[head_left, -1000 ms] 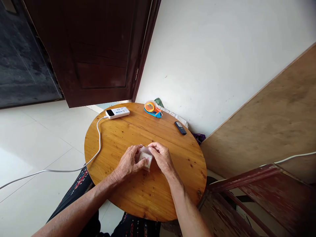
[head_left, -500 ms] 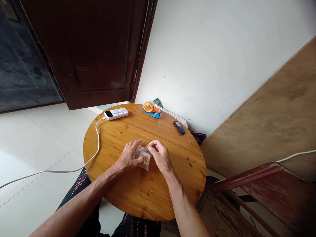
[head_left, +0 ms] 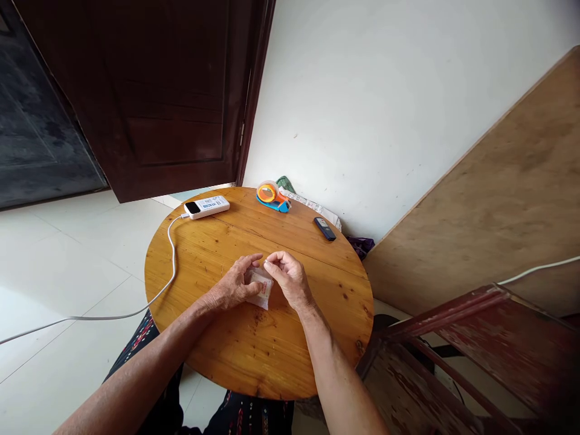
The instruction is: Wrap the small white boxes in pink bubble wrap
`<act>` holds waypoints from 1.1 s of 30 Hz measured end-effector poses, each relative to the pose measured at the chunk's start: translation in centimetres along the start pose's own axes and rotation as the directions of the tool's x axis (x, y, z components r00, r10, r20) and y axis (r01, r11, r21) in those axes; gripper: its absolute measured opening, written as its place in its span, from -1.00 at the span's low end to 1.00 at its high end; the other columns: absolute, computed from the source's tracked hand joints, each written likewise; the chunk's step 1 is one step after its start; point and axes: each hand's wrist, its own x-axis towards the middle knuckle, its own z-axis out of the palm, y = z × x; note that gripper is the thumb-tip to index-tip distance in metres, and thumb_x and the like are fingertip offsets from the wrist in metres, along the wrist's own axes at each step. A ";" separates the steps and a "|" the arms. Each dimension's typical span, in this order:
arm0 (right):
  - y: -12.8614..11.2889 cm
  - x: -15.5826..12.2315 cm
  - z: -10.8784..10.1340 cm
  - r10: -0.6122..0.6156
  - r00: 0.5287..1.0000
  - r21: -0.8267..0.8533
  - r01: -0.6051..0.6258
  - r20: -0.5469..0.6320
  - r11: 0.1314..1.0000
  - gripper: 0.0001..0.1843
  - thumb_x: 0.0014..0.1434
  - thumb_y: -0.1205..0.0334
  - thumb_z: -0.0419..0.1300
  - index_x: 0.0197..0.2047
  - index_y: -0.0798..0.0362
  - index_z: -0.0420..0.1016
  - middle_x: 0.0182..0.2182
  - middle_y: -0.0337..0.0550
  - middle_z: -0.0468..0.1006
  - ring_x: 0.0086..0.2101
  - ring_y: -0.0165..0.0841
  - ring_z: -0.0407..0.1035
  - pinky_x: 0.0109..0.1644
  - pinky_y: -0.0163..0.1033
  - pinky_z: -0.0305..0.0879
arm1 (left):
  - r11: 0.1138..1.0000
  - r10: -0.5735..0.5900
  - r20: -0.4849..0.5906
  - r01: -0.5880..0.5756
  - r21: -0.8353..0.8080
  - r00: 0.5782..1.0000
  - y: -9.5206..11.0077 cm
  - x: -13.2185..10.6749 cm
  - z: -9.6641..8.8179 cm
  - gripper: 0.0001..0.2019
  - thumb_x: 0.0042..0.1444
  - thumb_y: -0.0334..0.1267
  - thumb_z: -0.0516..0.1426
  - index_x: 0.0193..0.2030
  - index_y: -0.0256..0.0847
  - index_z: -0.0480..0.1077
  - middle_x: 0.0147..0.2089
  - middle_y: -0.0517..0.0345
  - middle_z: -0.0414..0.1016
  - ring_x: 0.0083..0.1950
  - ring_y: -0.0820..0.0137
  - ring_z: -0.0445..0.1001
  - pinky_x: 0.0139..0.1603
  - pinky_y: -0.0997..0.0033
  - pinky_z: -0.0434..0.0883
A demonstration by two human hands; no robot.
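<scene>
A small flat packet in clear plastic wrap point(head_left: 263, 295), pale with reddish print, lies near the middle of the round wooden table point(head_left: 317, 344). My left hand point(head_left: 235, 284) holds it from the left, the thumb pressed across its face and the fingers stretched along its far edge. Just beyond the packet's upper right corner is my right hand point(head_left: 290, 278), thumb and forefinger pinched together. Whatever sits in that pinch is too small to make out.
Toward the far edge stand a white power bank point(head_left: 207, 207) with a white cable point(head_left: 174, 260), a blue and orange tape dispenser point(head_left: 274, 196) and a dark handheld device point(head_left: 324, 228). A worn red wooden frame point(head_left: 471, 308) is at the right.
My right hand's pinch has come off the plastic at the packet's top and moved slightly away. My left hand stays on the packet. The whole view has shifted slightly.
</scene>
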 end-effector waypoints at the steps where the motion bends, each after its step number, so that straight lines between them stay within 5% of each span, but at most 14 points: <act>1: 0.3 0.1 0.1 -0.024 1.000 -0.015 0.023 -0.020 1.000 -0.85 0.07 0.16 0.27 -0.33 0.02 0.43 -0.45 -0.27 0.48 -0.44 -0.39 0.35 -0.32 -0.31 0.32 | 1.000 0.014 -0.005 -0.014 -0.014 1.000 -0.1 0.0 0.1 -0.30 -0.03 -0.22 0.23 0.30 -0.24 0.21 0.10 -0.03 0.37 0.04 0.20 0.38 0.09 0.16 0.38; 7: 0.9 0.3 0.3 -0.095 0.992 -0.034 0.093 -0.084 0.995 -0.77 0.07 0.27 0.23 -0.16 0.02 0.44 -0.38 -0.28 0.47 -0.40 -0.42 0.38 -0.26 -0.31 0.36 | 0.998 0.034 -0.027 -0.035 -0.052 0.999 -1.0 -0.1 0.4 -0.31 -0.01 -0.25 0.23 0.30 -0.23 0.20 0.16 -0.06 0.31 0.04 0.23 0.37 0.09 0.20 0.37; 19: -1.6 -0.9 0.5 -0.165 0.986 -0.193 0.165 0.015 0.967 -0.92 0.14 0.28 0.18 -0.26 0.01 0.48 -0.38 -0.23 0.58 -0.38 -0.38 0.48 -0.25 -0.31 0.43 | 0.999 0.046 -0.014 -0.046 -0.028 0.999 -0.9 -0.3 0.3 -0.35 0.05 -0.25 0.20 0.31 -0.27 0.21 0.10 -0.07 0.41 0.06 0.18 0.39 0.14 0.14 0.34; 27: -2.0 -3.4 1.5 -0.344 0.937 -0.526 0.324 0.062 0.786 -0.78 0.22 0.39 0.09 -0.12 0.00 0.49 -0.30 -0.16 0.61 -0.29 -0.32 0.51 -0.13 -0.26 0.42 | 0.995 0.052 -0.092 -0.044 0.087 0.994 -0.8 -0.3 0.5 -0.39 0.04 -0.16 0.22 0.26 -0.23 0.30 0.14 -0.06 0.41 0.16 0.13 0.35 0.26 0.09 0.27; 33: -1.0 -4.8 1.7 -0.422 0.906 -0.558 0.357 0.012 0.750 -0.76 0.28 0.38 0.10 -0.01 0.00 0.44 -0.30 -0.16 0.60 -0.26 -0.33 0.52 -0.11 -0.27 0.45 | 0.993 0.001 0.064 0.007 -0.121 0.998 -0.9 -0.8 -0.6 -0.21 -0.01 -0.18 0.26 0.37 -0.27 0.12 0.22 -0.12 0.31 0.16 0.17 0.35 0.20 0.14 0.32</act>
